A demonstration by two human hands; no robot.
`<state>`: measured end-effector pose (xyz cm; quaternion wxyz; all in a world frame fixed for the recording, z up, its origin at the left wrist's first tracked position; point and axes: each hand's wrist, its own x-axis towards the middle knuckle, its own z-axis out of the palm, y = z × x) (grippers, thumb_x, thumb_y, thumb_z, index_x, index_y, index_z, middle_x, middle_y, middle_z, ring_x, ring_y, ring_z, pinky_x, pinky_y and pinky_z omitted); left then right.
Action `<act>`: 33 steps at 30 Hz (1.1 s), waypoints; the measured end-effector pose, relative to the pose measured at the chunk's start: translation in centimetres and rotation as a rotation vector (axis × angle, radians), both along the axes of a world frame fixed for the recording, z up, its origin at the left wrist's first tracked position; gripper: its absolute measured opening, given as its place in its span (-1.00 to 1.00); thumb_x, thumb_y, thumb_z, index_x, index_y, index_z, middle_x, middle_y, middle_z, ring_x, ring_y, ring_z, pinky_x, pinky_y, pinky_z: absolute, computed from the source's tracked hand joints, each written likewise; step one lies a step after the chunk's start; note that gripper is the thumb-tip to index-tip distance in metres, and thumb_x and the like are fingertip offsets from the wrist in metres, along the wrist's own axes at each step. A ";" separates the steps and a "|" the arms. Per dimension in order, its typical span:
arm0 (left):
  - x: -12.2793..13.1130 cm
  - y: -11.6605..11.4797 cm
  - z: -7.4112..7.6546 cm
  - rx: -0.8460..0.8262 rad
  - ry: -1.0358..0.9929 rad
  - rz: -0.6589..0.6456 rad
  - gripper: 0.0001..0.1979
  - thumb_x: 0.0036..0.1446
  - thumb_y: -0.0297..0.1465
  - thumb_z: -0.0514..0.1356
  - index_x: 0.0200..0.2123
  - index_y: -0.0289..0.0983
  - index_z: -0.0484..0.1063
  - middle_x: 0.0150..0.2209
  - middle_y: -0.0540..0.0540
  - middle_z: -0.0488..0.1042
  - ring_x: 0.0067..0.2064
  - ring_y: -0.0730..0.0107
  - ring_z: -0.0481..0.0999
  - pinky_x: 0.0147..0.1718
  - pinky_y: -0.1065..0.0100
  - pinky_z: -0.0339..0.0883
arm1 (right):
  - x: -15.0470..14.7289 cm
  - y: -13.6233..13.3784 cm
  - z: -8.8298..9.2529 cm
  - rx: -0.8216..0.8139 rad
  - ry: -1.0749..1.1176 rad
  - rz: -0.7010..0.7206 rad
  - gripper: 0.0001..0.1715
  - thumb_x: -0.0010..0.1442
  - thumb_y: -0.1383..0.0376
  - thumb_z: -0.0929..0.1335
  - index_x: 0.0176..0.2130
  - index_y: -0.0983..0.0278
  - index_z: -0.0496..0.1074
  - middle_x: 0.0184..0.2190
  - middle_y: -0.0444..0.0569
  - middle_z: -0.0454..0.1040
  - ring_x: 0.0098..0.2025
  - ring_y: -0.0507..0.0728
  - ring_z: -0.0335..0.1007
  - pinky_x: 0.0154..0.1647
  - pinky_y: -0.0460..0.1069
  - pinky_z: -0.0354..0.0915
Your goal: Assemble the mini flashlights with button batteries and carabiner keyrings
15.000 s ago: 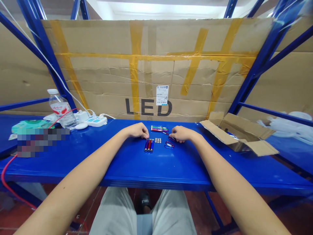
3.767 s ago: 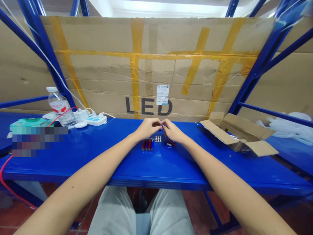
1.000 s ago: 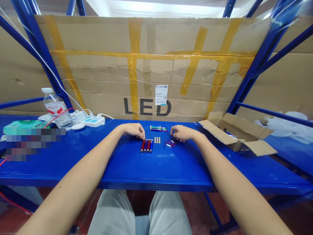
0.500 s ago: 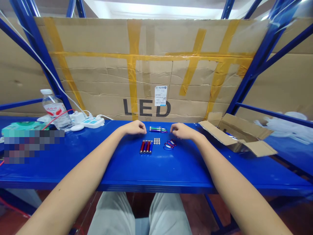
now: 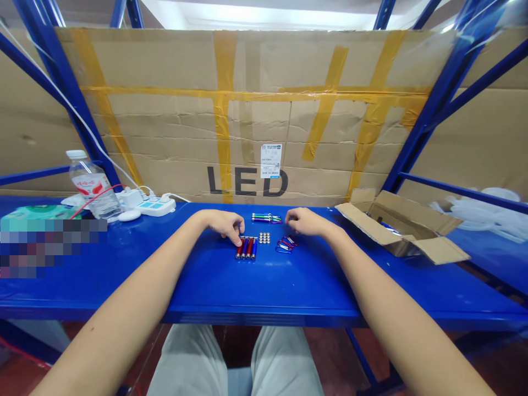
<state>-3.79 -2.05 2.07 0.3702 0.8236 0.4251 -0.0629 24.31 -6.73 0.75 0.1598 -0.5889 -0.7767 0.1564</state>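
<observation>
My left hand (image 5: 227,224) reaches down with thumb and fingers apart, and its thumb touches the leftmost small red metal tube (image 5: 238,252). Red and blue tubes (image 5: 254,248) like small flashlight bodies lie side by side in a row. To their right sit several small silver button-shaped pieces (image 5: 264,238) in a neat block. Loose carabiner clips (image 5: 284,245), red and blue, lie farther right. My right hand (image 5: 304,221) rests just beyond the clips with its fingers curled in and nothing visible in them. Between my hands, at the back, lie green and blue tubes (image 5: 262,218) with clips.
An open cardboard box (image 5: 388,231) stands at the right. At the left are a plastic water bottle (image 5: 91,187), a white power strip (image 5: 157,205) with cables and a green packet (image 5: 41,214). A large cardboard panel (image 5: 177,137) closes off the back of the blue table (image 5: 289,286).
My left hand has come down and nearer, its fingers spreading, and its thumb now touches the leftmost red tube. My right hand has barely moved.
</observation>
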 end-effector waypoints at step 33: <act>6.7 2.8 -3.3 0.878 -0.084 -0.205 -0.85 0.17 -0.34 0.14 -0.29 -0.26 0.48 -0.25 -0.16 0.49 -0.13 0.18 0.40 -0.23 0.31 0.21 | -2.4 2.2 -2.6 0.220 -0.004 0.102 -0.70 0.18 0.45 0.30 -0.14 0.29 0.55 -0.22 0.04 0.56 -0.17 0.13 0.44 -0.11 -0.06 0.25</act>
